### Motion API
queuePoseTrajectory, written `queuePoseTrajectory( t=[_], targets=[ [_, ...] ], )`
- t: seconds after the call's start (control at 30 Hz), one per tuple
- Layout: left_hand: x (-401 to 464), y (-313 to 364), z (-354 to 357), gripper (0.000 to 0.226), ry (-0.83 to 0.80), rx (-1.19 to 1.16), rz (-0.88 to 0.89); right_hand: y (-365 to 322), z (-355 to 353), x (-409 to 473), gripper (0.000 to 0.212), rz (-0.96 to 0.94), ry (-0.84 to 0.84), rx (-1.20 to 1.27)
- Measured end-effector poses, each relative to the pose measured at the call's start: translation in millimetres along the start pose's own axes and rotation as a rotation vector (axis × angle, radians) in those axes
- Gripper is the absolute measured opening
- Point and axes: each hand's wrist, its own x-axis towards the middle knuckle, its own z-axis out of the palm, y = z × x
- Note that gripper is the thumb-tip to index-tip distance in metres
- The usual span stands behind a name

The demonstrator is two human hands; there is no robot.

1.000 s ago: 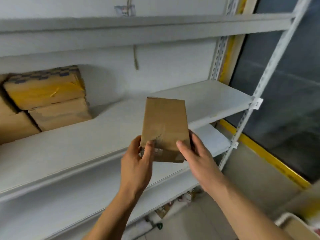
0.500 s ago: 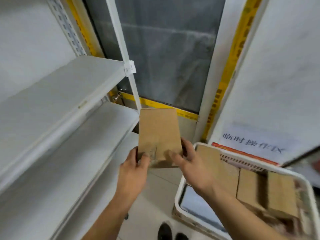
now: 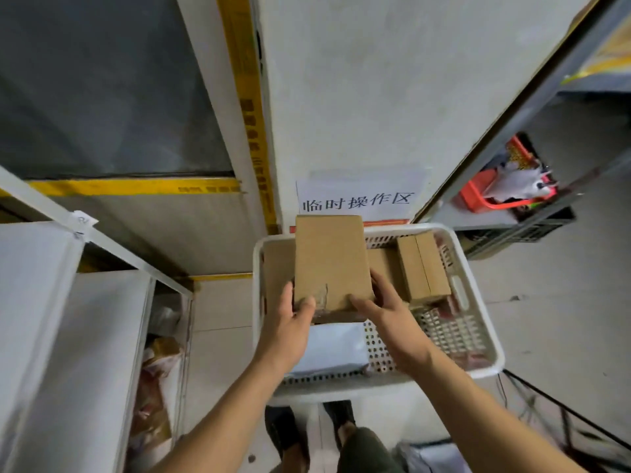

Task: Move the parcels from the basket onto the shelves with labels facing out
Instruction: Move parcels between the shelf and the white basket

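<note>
Parcel (image 3: 331, 261), plain-faced, pinched by both hands (image 3: 341, 322) over basket (image 3: 478, 336); wall sign (image 3: 358, 199) reads "临时操作区".

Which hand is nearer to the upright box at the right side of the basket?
The right hand. It grips the held box just left of the upright box; the left hand holds the held box's far left corner.

white paper sign (image 3: 358, 196) with black chinese characters on the wall above a red strip. yellow tape (image 3: 249, 107) down the door frame. red plastic basket (image 3: 495, 189) on a dark crate (image 3: 526, 230), far right. dark shoes (image 3: 286, 435) on tiled floor.
</note>
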Motion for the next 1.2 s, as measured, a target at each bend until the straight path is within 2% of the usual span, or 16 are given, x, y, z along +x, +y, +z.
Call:
queuePoseTrajectory(
  t=[0.07, 0.17, 0.3, 0.4, 0.5, 0.63, 0.77, 0.97, 1.07, 1.2],
  targets=[
    [17, 0, 26, 0.067, -0.055, -0.064, -0.033, 10, -21, 10, 0.052, 0.030, 0.016, 0.019],
    [42, -3, 60, 0.043, -0.087, -0.098, -0.039, 27, -47, 33, 0.045, 0.050, 0.032, 0.020],
    [77, -14, 96, 0.059, -0.056, -0.032, -0.116, 60, -69, 71, 0.049, 0.097, 0.032, -0.001],
    [96, -27, 117, 0.058, -0.020, 0.001, -0.127, 86, -79, 94, 0.060, 0.148, 0.020, 0.017],
    [110, -39, 131, 0.057, 0.082, 0.141, -0.169, 112, -81, 113, 0.061, 0.186, -0.005, 0.013],
    [124, -63, 133, 0.050, 0.231, 0.424, -0.018, 135, -71, 133, 0.060, 0.208, -0.051, -0.043],
    [131, -75, 132, 0.053, 0.303, 0.534, 0.081, 152, -70, 155, 0.066, 0.214, -0.072, -0.086],
    [129, -77, 132, 0.074, 0.270, 0.529, 0.096, 150, -66, 151, 0.070, 0.229, -0.037, -0.184],
    [123, -71, 122, 0.064, 0.186, 0.566, 0.101, 138, -62, 147, 0.072, 0.229, -0.010, -0.307],
    [105, -47, 93, 0.047, 0.103, 0.461, 0.067, 95, -54, 123, 0.066, 0.179, -0.021, -0.544]
  ],
)
